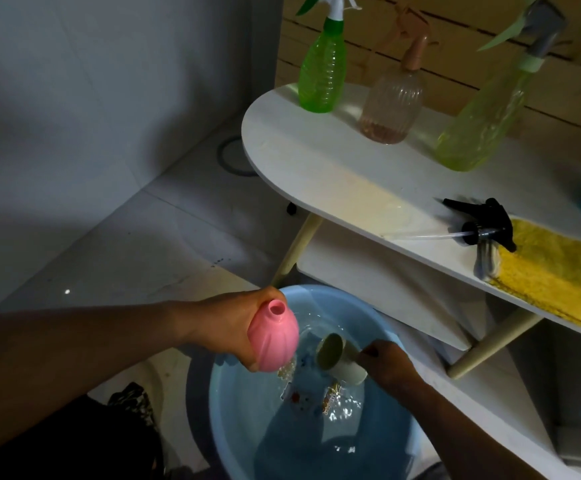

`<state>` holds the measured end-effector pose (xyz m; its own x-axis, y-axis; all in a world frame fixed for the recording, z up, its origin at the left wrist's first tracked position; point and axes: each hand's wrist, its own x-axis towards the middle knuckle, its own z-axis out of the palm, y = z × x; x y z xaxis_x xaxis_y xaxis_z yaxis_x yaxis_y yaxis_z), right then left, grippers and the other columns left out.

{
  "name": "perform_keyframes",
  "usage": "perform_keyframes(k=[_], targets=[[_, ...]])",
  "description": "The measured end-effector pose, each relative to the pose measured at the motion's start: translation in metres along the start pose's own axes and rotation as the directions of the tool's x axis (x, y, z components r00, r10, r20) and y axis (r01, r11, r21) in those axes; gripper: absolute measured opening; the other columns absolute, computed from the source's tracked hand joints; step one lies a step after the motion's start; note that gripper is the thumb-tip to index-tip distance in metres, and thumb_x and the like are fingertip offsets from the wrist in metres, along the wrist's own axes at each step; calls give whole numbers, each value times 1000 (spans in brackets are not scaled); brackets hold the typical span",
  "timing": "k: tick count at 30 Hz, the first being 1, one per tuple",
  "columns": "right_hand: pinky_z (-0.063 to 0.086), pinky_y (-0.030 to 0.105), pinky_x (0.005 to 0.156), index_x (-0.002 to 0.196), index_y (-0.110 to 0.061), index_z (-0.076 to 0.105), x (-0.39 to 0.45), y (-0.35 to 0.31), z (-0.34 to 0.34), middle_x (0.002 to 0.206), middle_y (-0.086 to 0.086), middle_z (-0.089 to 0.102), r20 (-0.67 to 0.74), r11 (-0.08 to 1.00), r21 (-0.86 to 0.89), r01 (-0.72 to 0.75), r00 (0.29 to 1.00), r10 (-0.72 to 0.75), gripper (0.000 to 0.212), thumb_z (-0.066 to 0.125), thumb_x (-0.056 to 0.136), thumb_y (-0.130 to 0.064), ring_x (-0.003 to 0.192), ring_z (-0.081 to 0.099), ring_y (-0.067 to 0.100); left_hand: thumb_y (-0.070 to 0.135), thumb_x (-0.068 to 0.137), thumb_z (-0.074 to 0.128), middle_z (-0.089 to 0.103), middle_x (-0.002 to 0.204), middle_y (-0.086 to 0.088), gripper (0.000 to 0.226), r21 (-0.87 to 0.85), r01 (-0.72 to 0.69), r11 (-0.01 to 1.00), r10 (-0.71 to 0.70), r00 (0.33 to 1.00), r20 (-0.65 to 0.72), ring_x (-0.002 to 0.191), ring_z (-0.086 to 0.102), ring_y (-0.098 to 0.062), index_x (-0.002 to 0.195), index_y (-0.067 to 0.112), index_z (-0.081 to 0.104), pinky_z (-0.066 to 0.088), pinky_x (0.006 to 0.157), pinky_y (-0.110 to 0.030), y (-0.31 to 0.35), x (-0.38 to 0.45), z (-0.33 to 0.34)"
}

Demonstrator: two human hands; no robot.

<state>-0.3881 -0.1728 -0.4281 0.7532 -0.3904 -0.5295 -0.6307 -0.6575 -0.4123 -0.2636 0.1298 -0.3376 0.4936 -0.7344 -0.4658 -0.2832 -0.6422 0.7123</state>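
Table (317,161) w/ 3 spray bottles (391,105), trigger head (486,223), yellow cloth (552,278).

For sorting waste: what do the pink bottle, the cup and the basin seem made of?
Pink bottle: likely plastic, opaque, smooth, with moulded ribs. Cup: matte cream, plastic or ceramic; cannot tell. Basin: light blue plastic by its thin glossy rim.

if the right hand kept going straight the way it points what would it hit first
Probably the pink bottle held by the left hand: the right hand points up-left over the blue basin, its cup leading. Depth is unclear, so it may miss.
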Motion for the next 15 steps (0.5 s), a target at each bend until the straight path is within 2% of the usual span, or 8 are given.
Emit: perform_keyframes(k=[3, 6, 9, 12, 15], targets=[[39, 27, 57, 76, -14, 68, -10, -4, -17, 67, -1, 62, -21, 990, 139, -28, 999, 31, 30, 82, 81, -40, 62, 54, 13, 13, 67, 92, 55, 114, 15, 82, -18, 16, 1000, -16, 1000, 2, 80, 65, -15, 125, 45, 45, 52, 51, -21, -1, -1, 0], [41, 26, 57, 78, -9, 72, -22, -14, -34, 66, 4, 68, -37, 974, 225, 1, 999, 7, 35, 86, 77, -41, 60, 56, 13, 16, 64, 94, 55, 116, 18, 86, -9, -3, 1000, 2, 1000, -19, 95, 63, -13, 127, 47, 44, 53, 56, -20, 0, -3, -1], [48, 33, 64, 73, -12, 72, -31, -25, -54, 73, 8, 75, -63, 955, 293, 45, 998, -28, 33, 88, 73, -42, 69, 65, 20, 27, 60, 95, 54, 120, 19, 90, 59, -18, 998, 20, 999, -29, 107, 60, -12, 126, 52, 40, 54, 70, -21, -1, -1, -3], [49, 37, 66, 72, -10, 71, -48, -45, -78, 77, 11, 75, -101, 931, 349, 111, 992, -80, 34, 88, 74, -39, 75, 68, 27, 29, 59, 96, 53, 123, 20, 92, 83, -39, 996, 41, 999, -24, 110, 58, -11, 127, 53, 38, 55, 74, -24, 0, -1, -4], [56, 49, 72, 74, -8, 71, -71, -68, -101, 77, 13, 75, -174, 910, 355, 215, 971, -162, 33, 87, 76, -37, 75, 69, 32, 29, 60, 96, 53, 122, 20, 92, 109, -59, 992, 64, 997, -37, 108, 58, -9, 127, 53, 38, 52, 72, -21, 2, -2, -5]])
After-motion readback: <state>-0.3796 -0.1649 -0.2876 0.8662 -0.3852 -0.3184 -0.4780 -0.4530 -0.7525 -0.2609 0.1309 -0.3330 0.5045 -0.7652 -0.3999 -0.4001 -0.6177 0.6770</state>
